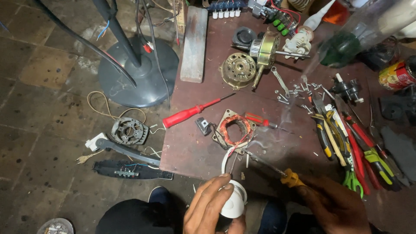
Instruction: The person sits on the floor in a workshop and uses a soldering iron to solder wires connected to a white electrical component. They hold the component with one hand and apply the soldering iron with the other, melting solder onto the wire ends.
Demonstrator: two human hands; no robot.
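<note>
My left hand (210, 208) grips a white spool of solder wire (234, 200) at the table's near edge. A soldering iron with an orange collar (289, 177) sits in my right hand (336, 206), its tip (251, 156) pointing at the white leads of a square motor stator with red copper windings (234, 129). Thin smoke rises above the tip. A small red-handled screwdriver (258, 119) lies against the stator's right side.
A long red screwdriver (190, 112), a motor housing (237, 69) and rotor (264, 50), loose screws (299, 91), pliers and cutters (342, 138) and a can (396, 76) crowd the brown table (195, 147). A fan base (138, 71) and parts (129, 130) lie on the floor at left.
</note>
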